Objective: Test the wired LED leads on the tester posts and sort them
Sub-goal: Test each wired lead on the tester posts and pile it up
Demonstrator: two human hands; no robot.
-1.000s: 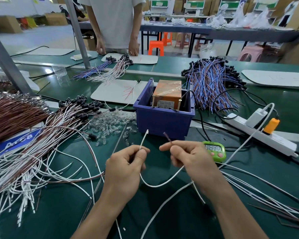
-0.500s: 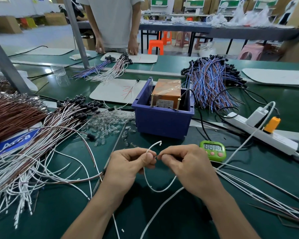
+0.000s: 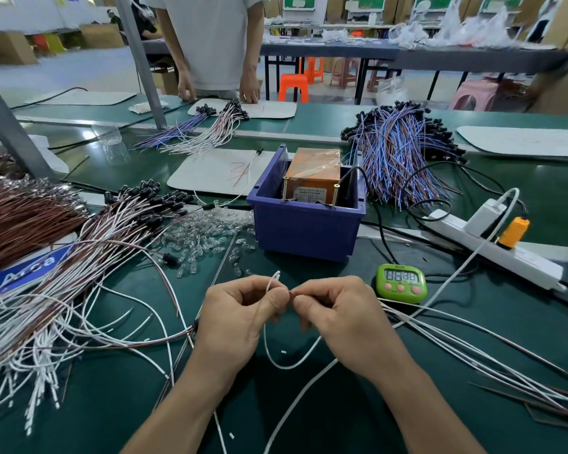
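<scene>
Green bench mat (image 3: 112, 407) fills the lower frame. At lower centre, the left hand (image 3: 240, 322) and right hand (image 3: 338, 319) meet, each pinching an end of a white lead (image 3: 287, 367) looping below. Beyond, at centre, the orange tester (image 3: 312, 173) sits inside a blue bin (image 3: 305, 231).

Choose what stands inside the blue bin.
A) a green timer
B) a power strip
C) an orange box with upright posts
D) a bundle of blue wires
C: the orange box with its posts stands in the blue bin; the green timer lies outside it.
</scene>
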